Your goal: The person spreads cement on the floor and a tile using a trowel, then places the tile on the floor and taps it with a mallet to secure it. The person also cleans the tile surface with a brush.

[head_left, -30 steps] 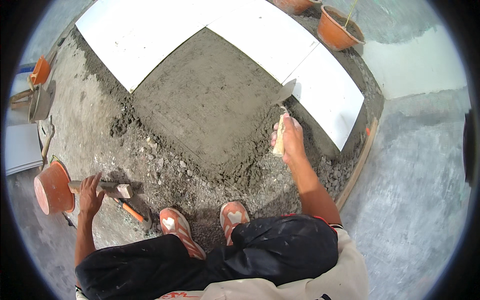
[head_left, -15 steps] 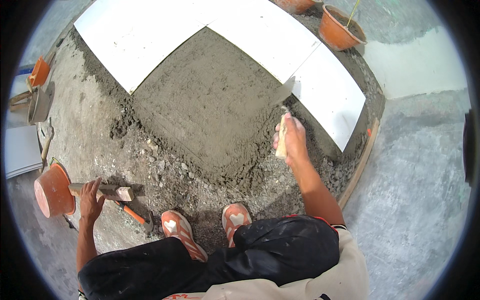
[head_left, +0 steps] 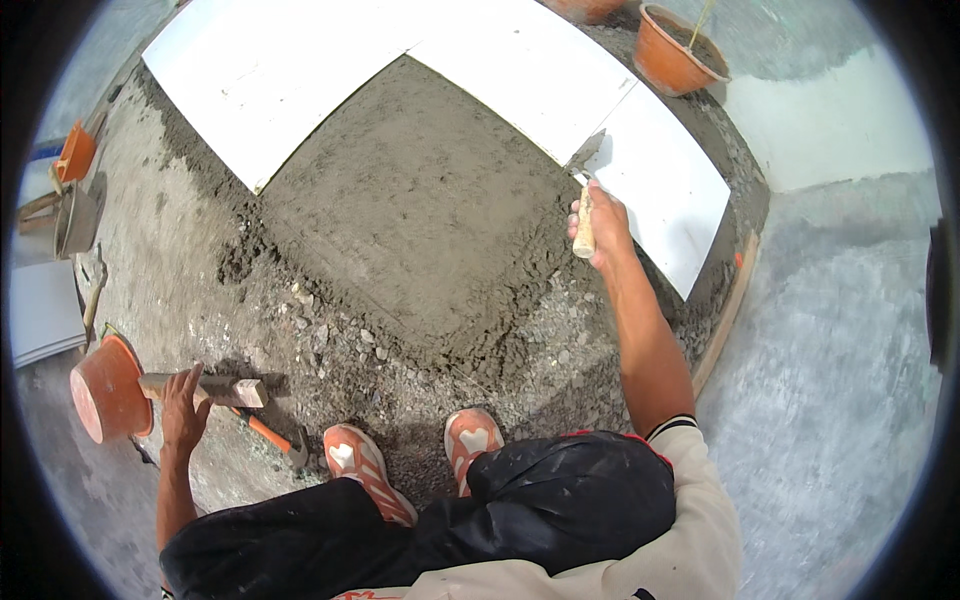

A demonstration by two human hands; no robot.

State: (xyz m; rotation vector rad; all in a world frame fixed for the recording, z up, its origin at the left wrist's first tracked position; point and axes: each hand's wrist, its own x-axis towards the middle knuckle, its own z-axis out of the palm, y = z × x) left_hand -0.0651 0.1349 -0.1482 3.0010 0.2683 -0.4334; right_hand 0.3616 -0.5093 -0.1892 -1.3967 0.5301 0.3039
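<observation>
My right hand is closed round the pale handle of a pointing trowel. Its grey blade lies over the edge of a white tile, near the joint with the neighbouring tile. A bed of wet grey mortar spreads to the left of the trowel, bordered at the far side by white tiles. At the lower left, my left hand grips a wooden block, fingers over its top and the thumb hidden in part. Under the block lies a hammer with an orange handle.
An orange bucket lies tipped beside the block. Another orange bucket holding mortar stands at the far right. White tiles are stacked at the left. A wooden strip runs along the right, and loose gravel lies before my feet.
My right hand has moved the trowel up and to the right, from the mortar's edge onto the white tile. My left hand stays on the wooden block.
</observation>
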